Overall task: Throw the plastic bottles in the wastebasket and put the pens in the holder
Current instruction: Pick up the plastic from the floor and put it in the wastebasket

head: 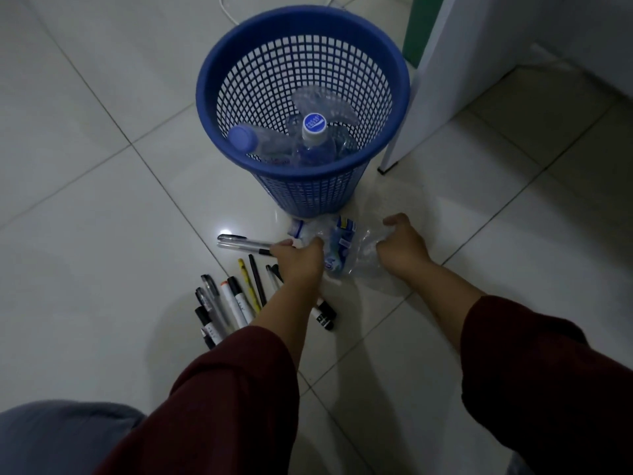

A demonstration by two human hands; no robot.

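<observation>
Both hands are down on the floor, closed on the same crushed plastic bottle (339, 248). The left hand (298, 260) grips the cap end, fingers curled over it; the right hand (402, 246) clutches the crumpled clear body at the other end. The bottle lies between them with its long axis running left to right, its blue-and-white label roughly midway.

Straight ahead of the grip, just beyond the bottle, stands the blue mesh wastebasket (303, 32). Its base sits near the bottle and its rim is higher and farther off. So the move, as I judge it, is a lift up and forward over the near rim, and either hand could carry it, the left being slightly nearer the basket's centre. Other plastic bottles (308, 138) already lie inside.

The pens (236, 299) are scattered on the tiles under and left of the left forearm, mostly pointing away from the person, and two more pens (239, 243) lie crosswise beside the left hand. No holder is in view, so the pens look untouched for now.
</observation>
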